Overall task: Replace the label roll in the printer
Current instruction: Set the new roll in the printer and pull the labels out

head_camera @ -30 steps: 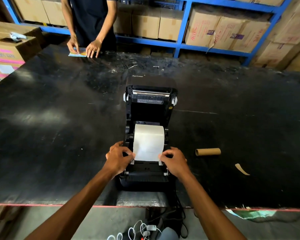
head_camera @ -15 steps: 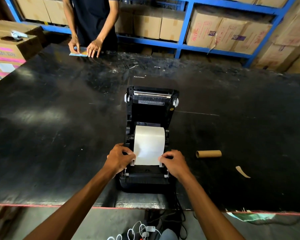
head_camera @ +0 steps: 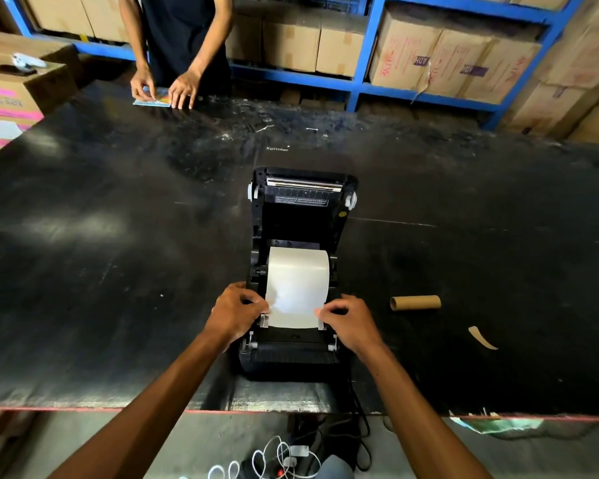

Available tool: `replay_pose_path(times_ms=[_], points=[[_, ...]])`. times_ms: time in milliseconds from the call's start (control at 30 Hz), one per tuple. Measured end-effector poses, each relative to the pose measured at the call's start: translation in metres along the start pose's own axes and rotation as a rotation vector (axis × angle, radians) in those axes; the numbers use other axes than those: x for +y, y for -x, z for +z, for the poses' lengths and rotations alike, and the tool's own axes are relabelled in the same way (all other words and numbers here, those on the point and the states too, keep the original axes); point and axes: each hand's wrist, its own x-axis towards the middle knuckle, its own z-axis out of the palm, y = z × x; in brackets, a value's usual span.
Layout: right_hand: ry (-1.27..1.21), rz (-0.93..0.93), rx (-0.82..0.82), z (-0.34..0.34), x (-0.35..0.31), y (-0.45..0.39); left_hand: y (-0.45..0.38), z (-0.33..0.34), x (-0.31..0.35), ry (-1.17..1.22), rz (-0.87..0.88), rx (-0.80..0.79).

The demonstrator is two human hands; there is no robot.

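Black scuffed table (head_camera: 118,271), blue shelving (head_camera: 363,39) stacked with cartons behind. One printer (head_camera: 300,357), lid up, near the front edge. One roll (head_camera: 296,285) seated inside; left hand (head_camera: 237,311) and right hand (head_camera: 351,323) pinch its free end at the two corners. One empty core (head_camera: 415,302) and one paper scrap (head_camera: 481,337) to the right. Second person (head_camera: 184,39) at far edge.

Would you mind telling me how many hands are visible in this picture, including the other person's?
4. The left hand and right hand pinch the label paper at the printer; the other person's two hands rest at the table's far edge.
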Motion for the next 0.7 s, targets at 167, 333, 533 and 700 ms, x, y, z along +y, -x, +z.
replay_pose_path(times_ms=[167, 333, 533, 700], points=[[-0.036, -0.017, 0.029, 0.002, 0.002, 0.001, -0.001, -0.003, 0.004, -0.069, 0.002, -0.043], [0.018, -0.007, -0.02, -0.002, -0.007, 0.001, 0.002, -0.002, 0.003, -0.033, 0.015, -0.016], [-0.037, -0.004, 0.023, 0.001, -0.008, 0.009, 0.002, -0.003, 0.004, 0.002, 0.022, -0.021], [-0.014, 0.051, -0.013, 0.0, -0.011, 0.005, 0.001, -0.004, 0.008, 0.003, 0.017, -0.019]])
